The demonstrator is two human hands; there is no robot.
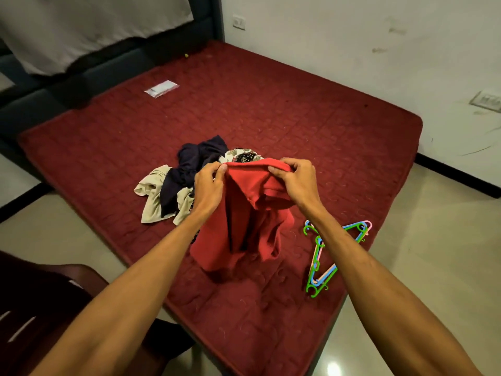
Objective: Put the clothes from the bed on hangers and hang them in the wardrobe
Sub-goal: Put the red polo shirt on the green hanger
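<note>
I hold a red polo shirt [244, 218] up above the dark red mattress [271, 104]. My left hand [208, 185] pinches its top edge on the left, and my right hand [298, 183] grips the same edge on the right. The shirt's lower part rests crumpled on the bed. Behind it lies a pile of clothes: a navy garment [189, 164], a beige one [154, 196] and a patterned one [241, 155]. A stack of green, blue and pink plastic hangers [322, 272] lies on the mattress to the right, partly hidden by my right forearm.
A small clear plastic packet [161, 88] lies far back on the mattress. A dark headboard with a white sheet [81, 31] stands at the back left. A dark wooden piece of furniture [35, 302] is at the lower left. Tiled floor [433, 240] runs along the right.
</note>
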